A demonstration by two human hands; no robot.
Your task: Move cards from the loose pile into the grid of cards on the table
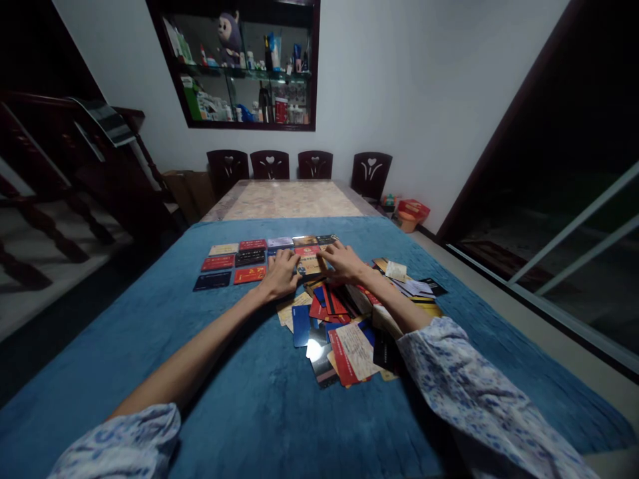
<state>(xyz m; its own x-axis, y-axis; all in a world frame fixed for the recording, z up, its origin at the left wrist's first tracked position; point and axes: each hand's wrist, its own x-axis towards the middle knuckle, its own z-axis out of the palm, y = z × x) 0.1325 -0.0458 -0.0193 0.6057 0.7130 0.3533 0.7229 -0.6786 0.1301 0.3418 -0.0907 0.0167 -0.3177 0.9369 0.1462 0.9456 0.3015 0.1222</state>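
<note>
A yellow card (pixel 310 265) lies between my two hands at the near right of a grid of cards. My left hand (pixel 282 274) is at its left edge, with bent fingers and the thumb against it. From the other side my right hand (pixel 342 261) grips its right edge, fingers curled downward. The grid holds several cards in rows, among them a dark blue card (pixel 212 281), an orange-red card (pixel 249 275) and a black card (pixel 250 257). Under and in front of my right forearm spreads a loose pile of cards, including a blue card (pixel 300 326) and a whitish card (pixel 355 350).
A blue cloth (pixel 150 319) covers the near part of the table; its far part shows a marble-like top (pixel 294 198). Dark chairs (pixel 270 163) stand behind. More cards, including a black card (pixel 433 286), lie right of my right forearm.
</note>
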